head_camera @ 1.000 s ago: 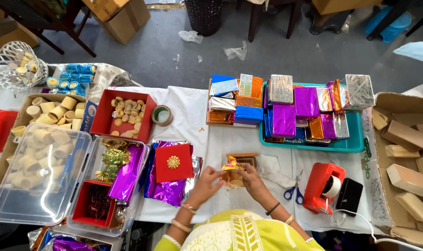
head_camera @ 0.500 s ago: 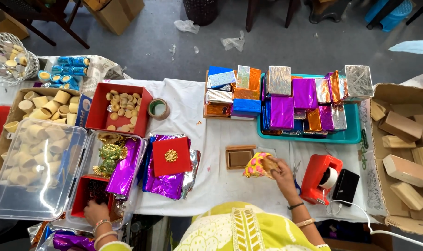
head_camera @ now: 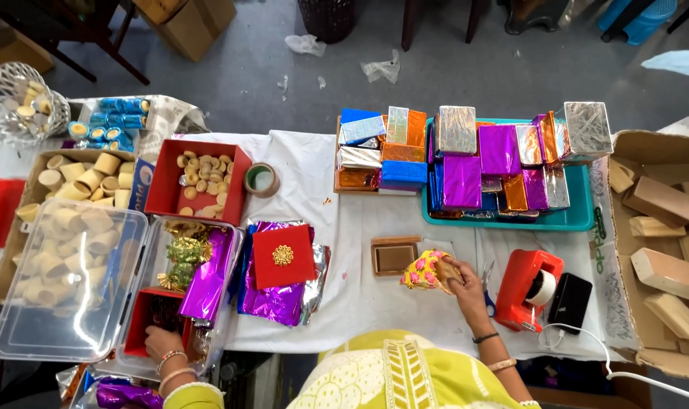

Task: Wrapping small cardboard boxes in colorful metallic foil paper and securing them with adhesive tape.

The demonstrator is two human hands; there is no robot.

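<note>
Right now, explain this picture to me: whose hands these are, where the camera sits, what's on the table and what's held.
There is no machine here. A person wears the camera on the head, so it looks down at their own two hands.

The left hand reaches into a small red box at the table's left edge. What it grips is hidden.

The right hand holds a colourful patterned pouch beside an open wooden box.

On the white tablecloth lie purple foil sheets, a teal tray of foil-wrapped boxes, and a red tape dispenser.
</note>
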